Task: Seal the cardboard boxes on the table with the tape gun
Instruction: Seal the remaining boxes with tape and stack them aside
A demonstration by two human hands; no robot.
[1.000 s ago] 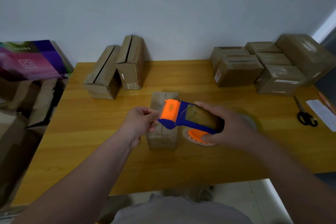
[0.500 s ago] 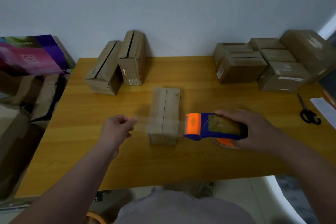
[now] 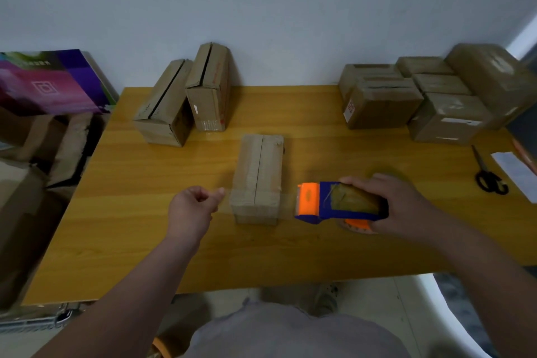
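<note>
One long cardboard box [image 3: 258, 177] lies mid-worktop [image 3: 145, 212], its two top flaps meeting in a dark slit. The right hand [image 3: 406, 206] is wrapped round one blue-and-orange plastic tape gun [image 3: 325, 202] just right of the box's near end. The left hand [image 3: 191, 206], just left of it, pinches the end of a clear, glossy tape strip [image 3: 227, 197] stretched across that end. Two slit-topped boxes [image 3: 164, 104] stand at the back left corner, six taped boxes [image 3: 383, 104] at the back right, and one pair of black scissors [image 3: 491, 180] by the right edge.
</note>
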